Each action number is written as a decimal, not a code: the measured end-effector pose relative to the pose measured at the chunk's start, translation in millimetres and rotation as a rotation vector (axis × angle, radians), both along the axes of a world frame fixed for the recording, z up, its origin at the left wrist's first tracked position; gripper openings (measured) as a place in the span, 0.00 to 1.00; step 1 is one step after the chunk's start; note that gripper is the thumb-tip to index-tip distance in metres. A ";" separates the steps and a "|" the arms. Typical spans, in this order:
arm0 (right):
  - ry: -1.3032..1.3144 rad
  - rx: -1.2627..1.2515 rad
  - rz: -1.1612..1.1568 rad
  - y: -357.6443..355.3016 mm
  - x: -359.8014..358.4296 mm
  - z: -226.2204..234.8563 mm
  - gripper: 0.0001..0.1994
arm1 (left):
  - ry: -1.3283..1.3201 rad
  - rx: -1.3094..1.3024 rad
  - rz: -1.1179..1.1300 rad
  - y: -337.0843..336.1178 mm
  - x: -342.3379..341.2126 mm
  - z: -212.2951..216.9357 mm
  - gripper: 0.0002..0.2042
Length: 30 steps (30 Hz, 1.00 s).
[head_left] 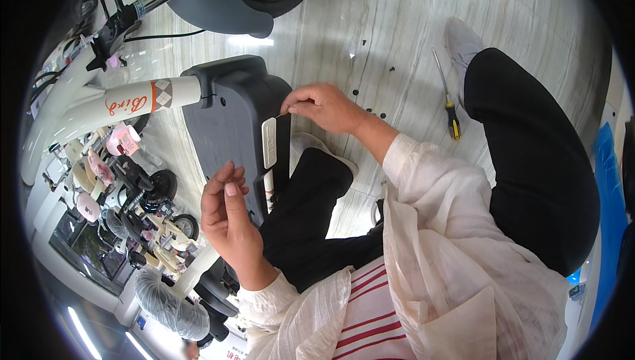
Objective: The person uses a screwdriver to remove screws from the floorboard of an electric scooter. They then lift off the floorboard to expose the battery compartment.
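A dark grey plastic housing (225, 125) on a white-framed electric bike or scooter faces me, with a pale oblong strip (269, 143) along its right edge. My right hand (323, 107) is pinched at the housing's upper right corner, just above that strip. What its fingertips hold is too small to make out. My left hand (231, 218) is raised in front of the housing's lower part, palm turned up. Its fingers are curled in toward the thumb, and anything between them is hidden.
On the tiled floor lie a yellow-and-black screwdriver (452, 118) and several small dark screws or caps (368, 110). A front wheel with a grey mudguard (218, 6) stands at the top. More bikes and a plastic-wrapped part (165, 307) crowd the left. Blue sheeting (603, 214) hangs at right.
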State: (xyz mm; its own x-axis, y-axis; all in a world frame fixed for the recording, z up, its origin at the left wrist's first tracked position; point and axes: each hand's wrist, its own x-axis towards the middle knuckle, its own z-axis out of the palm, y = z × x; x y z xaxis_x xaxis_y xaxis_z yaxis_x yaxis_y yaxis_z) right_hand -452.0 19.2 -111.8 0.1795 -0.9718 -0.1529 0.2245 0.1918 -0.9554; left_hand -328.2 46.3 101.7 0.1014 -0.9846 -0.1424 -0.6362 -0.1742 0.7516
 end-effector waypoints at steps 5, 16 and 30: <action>0.033 -0.089 0.087 -11.7 -10.5 1.7 0.08 | 0.028 0.007 0.002 2.1 0.6 2.8 0.12; -0.372 0.255 -0.076 15.1 13.1 15.1 0.08 | -0.392 0.232 -0.157 -28.1 55.0 -11.7 0.24; 0.111 0.108 -0.141 14.7 0.7 31.9 0.07 | -0.442 0.333 -0.270 -31.6 45.9 -17.8 0.33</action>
